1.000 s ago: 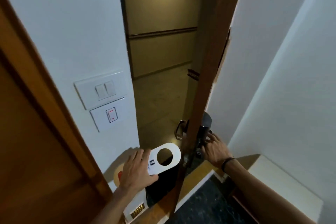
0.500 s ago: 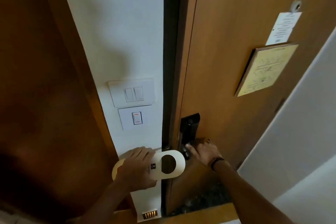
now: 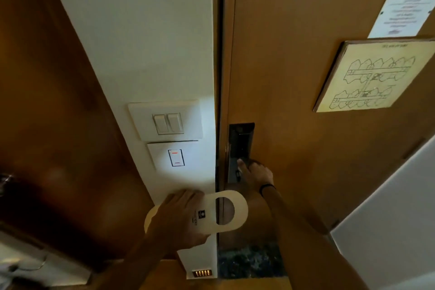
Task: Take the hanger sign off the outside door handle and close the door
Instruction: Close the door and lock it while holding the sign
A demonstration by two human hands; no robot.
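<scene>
The wooden door [image 3: 294,66] stands flush in its frame, with no gap showing along its left edge. My right hand [image 3: 255,173] rests on the inside handle below the dark lock plate [image 3: 240,146], and it hides the handle itself. My left hand [image 3: 175,218] holds the cream hanger sign [image 3: 226,213] low in front of the door's edge. The sign's round hole points right, and small dark print sits beside my fingers.
Two white switch plates [image 3: 167,120] [image 3: 176,158] sit on the white wall left of the door. A framed floor plan [image 3: 372,75] and a paper notice [image 3: 400,9] hang on the door. A brown wooden panel [image 3: 47,101] fills the left, a white wall [image 3: 388,219] the right.
A second ago the door stood open onto the corridor. It has swung shut under my right hand, and my left hand kept hold of the sign.
</scene>
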